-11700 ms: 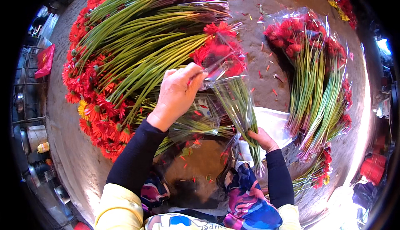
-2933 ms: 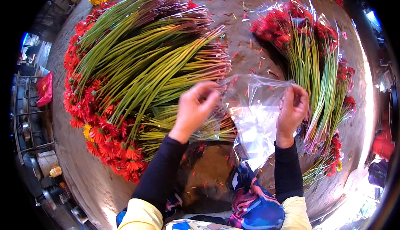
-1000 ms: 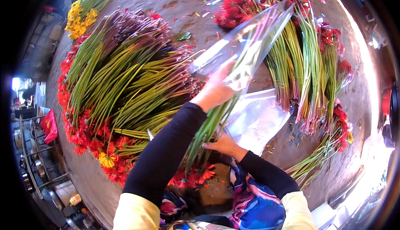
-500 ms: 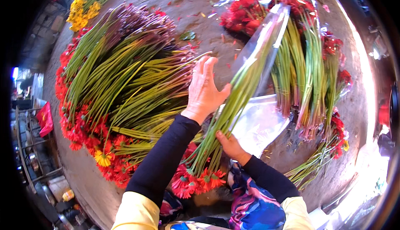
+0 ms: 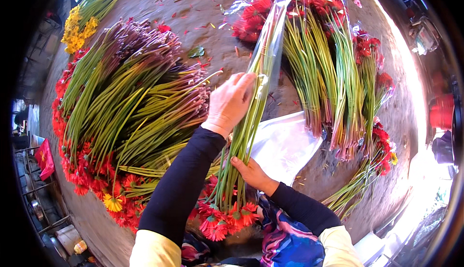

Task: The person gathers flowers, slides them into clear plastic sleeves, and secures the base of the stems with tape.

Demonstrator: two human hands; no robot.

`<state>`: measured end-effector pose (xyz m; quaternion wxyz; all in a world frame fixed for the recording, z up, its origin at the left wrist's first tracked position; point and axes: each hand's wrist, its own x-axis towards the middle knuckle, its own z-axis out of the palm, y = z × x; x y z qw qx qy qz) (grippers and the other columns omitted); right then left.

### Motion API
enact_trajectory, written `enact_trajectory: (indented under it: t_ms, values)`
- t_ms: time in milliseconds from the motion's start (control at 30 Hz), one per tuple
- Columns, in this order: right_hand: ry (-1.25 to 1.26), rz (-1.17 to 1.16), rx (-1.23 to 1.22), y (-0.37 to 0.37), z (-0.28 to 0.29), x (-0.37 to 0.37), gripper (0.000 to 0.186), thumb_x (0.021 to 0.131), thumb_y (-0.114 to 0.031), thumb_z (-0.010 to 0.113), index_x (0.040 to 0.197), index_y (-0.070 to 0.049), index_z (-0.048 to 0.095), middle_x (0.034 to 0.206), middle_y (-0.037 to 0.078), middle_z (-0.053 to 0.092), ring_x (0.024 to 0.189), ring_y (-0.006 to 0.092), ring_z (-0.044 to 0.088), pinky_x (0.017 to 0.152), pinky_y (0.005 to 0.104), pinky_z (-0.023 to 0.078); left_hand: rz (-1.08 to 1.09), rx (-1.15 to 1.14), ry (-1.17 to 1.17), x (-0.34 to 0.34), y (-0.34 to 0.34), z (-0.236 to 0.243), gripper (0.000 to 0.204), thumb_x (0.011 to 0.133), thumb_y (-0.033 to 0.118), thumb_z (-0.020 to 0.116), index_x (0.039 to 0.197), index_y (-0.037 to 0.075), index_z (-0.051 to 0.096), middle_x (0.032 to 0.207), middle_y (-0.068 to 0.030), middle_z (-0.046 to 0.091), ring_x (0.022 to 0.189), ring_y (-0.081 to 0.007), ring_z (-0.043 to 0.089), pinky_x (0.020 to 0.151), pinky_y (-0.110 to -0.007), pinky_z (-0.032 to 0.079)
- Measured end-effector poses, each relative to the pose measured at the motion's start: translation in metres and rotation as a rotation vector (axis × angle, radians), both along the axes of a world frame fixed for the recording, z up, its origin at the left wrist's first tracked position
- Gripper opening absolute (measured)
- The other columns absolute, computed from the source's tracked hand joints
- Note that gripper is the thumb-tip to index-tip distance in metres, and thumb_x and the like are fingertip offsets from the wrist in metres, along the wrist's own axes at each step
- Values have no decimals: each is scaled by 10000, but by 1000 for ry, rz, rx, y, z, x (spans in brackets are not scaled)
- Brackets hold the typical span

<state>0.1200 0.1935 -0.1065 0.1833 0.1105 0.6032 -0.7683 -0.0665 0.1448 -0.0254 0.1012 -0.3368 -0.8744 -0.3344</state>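
- Two hands work one bunch (image 5: 244,136) of red flowers: the right hand (image 5: 252,174) is closed round the green stems low down, near the blooms that point back toward the person.
- The left hand (image 5: 231,103) lies flat and spread on the clear sleeve (image 5: 270,44), fingers pressing it against the stems rather than pinching it.
- Half a second ago that hand was raised with open fingers above the bunch; now it has come down onto the plastic, and the sleeve lies straighter along the stems.
- A few seconds back the sleeve was held open and empty between both hands; now the stem ends sit inside it, so the bunch looks partly bagged, blooms not yet covered.
- The bunch lies slanting across the round table (image 5: 203,6), over a white sheet (image 5: 285,146).
- To the left lies a big loose pile (image 5: 125,117) of stems ringed by red heads; to the right, wrapped bunches (image 5: 333,73) lie side by side.
- Yellow flowers (image 5: 75,28) sit at the far left rim.
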Motion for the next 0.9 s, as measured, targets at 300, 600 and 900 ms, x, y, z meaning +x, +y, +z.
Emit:
enact_trajectory:
  t_ms: [300,600,900]
  values:
    - [31,-193,54,20,6,-24,417,987,-354,465,1166,15,541,967,75,606,906,151,530,816,313,453,-239,-137,147,35,-61,-16,214,752,34,570,963,61,552,768,-83,527,719,-259,552,654,-363,449]
    - [15,-535,-16,20,3,-34,416,963,-328,533,1184,24,543,1080,93,613,960,162,553,848,307,433,-344,-136,-2,107,-108,10,247,715,-12,599,958,12,562,736,-98,498,661,-266,515,619,-366,432]
    - [77,-476,197,13,28,-34,477,920,-412,579,1141,11,564,937,79,644,865,167,584,780,309,452,-282,367,-1170,54,-116,22,833,760,363,713,1389,17,291,1354,-117,386,1279,-216,350,1080,-383,255]
